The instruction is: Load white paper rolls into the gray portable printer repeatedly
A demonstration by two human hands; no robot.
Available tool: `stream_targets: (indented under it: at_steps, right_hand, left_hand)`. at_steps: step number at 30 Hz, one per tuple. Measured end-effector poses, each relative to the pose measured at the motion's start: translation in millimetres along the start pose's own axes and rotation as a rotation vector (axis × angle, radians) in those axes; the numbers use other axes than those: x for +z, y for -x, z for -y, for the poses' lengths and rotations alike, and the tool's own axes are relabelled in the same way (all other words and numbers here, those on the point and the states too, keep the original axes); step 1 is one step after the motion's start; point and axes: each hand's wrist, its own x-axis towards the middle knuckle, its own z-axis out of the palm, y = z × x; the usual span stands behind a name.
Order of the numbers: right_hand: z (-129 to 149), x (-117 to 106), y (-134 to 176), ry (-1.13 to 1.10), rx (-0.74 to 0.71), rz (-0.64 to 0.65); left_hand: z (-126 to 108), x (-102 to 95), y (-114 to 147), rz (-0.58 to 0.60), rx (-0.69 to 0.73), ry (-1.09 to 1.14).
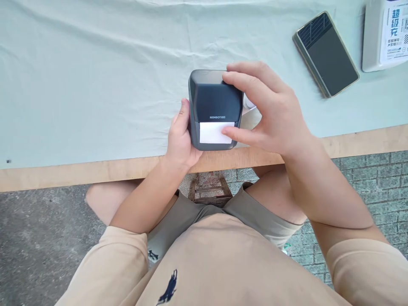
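A dark grey and black label printer (218, 102), marked NIIMBOT, is held over the table's front edge. A blank white label (210, 133) shows at the slot on its lower face. My left hand (181, 138) grips the printer's left side and underside, thumb up along the edge; its other fingers are hidden beneath. From the right, my right hand (270, 106) spans the printer, fingertips on its top right corner and thumb tip on the label. Behind the printer's right side, a white object (248, 103) is mostly covered.
A smartphone (333, 59) with a dark screen lies at the right of the pale cloth (95, 85). Beyond it stands a white box (372, 42) with a printed label. The wooden table edge (79, 175) crosses before me. Under it a wooden stool (210, 193) shows between my legs.
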Motion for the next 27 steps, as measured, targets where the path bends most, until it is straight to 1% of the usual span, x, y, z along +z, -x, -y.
stream_targets:
  at_steps: [2,4,6,7,9,10,11,12,13,14,15,16,19,20,21,23,25,27]
  right_hand:
    - [1.9,-4.1,-0.2,0.012,0.013,0.012]
    - [4.4,-6.9,-2.4,0.011,-0.001,-0.031]
    - [6.6,-7.5,-6.6,0.033,-0.005,-0.167]
    - [7.4,-7.0,-9.0,0.062,0.025,-0.279]
    - [8.6,-5.4,-14.0,0.119,0.137,-0.517]
    - [9.3,-4.7,-16.2,0.121,0.195,-0.611]
    - [10.4,-4.6,-18.3,0.106,0.225,-0.665]
    - [12.0,-5.1,-20.3,0.091,0.216,-0.699]
    - [14.4,-6.4,-22.3,0.081,0.175,-0.690]
    - [17.6,-8.5,-24.7,0.085,0.142,-0.612]
    - [21.8,-11.1,-27.6,0.113,0.125,-0.491]
    - [26.6,-14.0,-31.1,0.162,0.145,-0.323]
    - [41.0,-21.1,-43.2,0.350,0.375,0.256]
    - [44.4,-22.1,-46.8,0.406,0.423,0.380]
    - [46.8,-22.2,-49.7,0.449,0.442,0.464]
    - [48.3,-20.2,-53.0,0.490,0.425,0.544]
    - [47.0,-16.3,-53.9,0.488,0.415,0.546]
    - [45.2,-12.9,-54.0,0.466,0.443,0.519]
  left_hand:
    - [1.0,-1.7,-0.7,-0.012,-0.006,-0.009]
    - [2.2,-3.8,-1.7,-0.007,-0.010,-0.002]
    - [3.4,-5.7,-2.7,0.008,-0.010,0.007]
    - [3.8,-6.4,-3.0,0.016,-0.008,0.011]
    - [4.2,-7.1,-3.3,0.025,-0.011,0.012]
    - [4.1,-6.9,-3.3,0.023,-0.014,0.012]
    - [3.8,-6.4,-3.2,0.019,-0.017,0.012]
    - [3.4,-5.7,-3.0,0.011,-0.022,0.012]
    - [2.9,-4.7,-2.9,0.001,-0.026,0.015]
    - [2.5,-3.6,-2.7,-0.012,-0.030,0.019]
    - [2.2,-2.7,-2.6,-0.024,-0.034,0.020]
    - [2.0,-1.9,-2.5,-0.035,-0.036,0.016]
    - [2.6,-1.7,-2.4,-0.040,-0.041,-0.008]
    - [3.0,-2.4,-2.5,-0.037,-0.035,-0.019]
    - [3.6,-3.3,-2.5,-0.034,-0.025,-0.034]
    - [4.6,-5.1,-2.5,-0.035,0.003,-0.073]
    - [5.1,-5.8,-2.2,-0.043,0.034,-0.112]
    - [5.1,-5.1,-1.8,-0.050,0.037,-0.122]
